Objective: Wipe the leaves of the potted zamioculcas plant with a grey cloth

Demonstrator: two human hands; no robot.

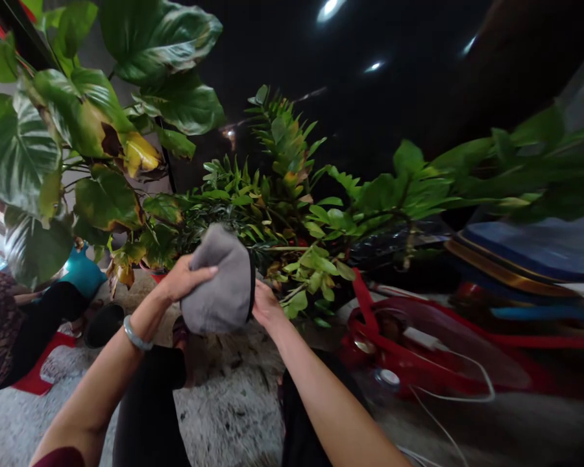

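Observation:
A folded grey cloth [219, 285] with a black edge is held up in front of me, between my two hands. My left hand [187, 279] is closed on its left side, the thumb lying on the near face and the other fingers hidden behind. At the black edge on the right, my right hand [267, 303] grips the cloth, its fingertips partly out of sight. Just beyond the cloth stand green potted plants [282, 188]. Low leaves [316, 279] hang close to my right hand.
Large-leaved plant [24, 149] rises at the left, some leaves yellowed. Another person [39, 324] sits there on a red stool [46, 363], near a black bucket [104, 324]. At right are a red bag [418, 350], a white cable [467, 397] and a blue container [516, 246].

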